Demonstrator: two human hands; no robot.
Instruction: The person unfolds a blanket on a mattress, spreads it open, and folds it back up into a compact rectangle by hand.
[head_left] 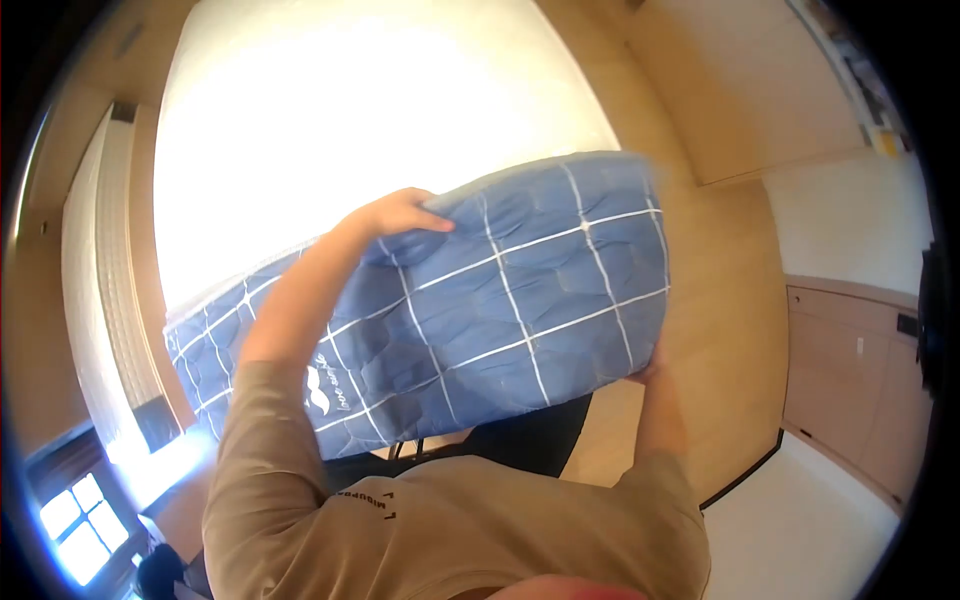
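Note:
A folded blue quilted mattress pad (465, 300) with a white grid pattern is held up in front of my body, tilted with its right end higher. White lettering shows near its lower left. My left hand (405, 212) grips the pad's upper edge near the middle, one digit lying over the front face. At the lower right corner, my right hand (650, 368) holds the pad from beneath; most of its fingers are hidden behind the fabric. Beyond the pad lies a bright white mattress (380, 100), partly covered from view by it.
A wooden floor (720, 370) runs along the right, with a wooden cabinet (850, 370) against the wall. At the left stand a pale upright panel (100, 250) and a bright window (85, 530). Wooden furniture (740, 90) is at the upper right.

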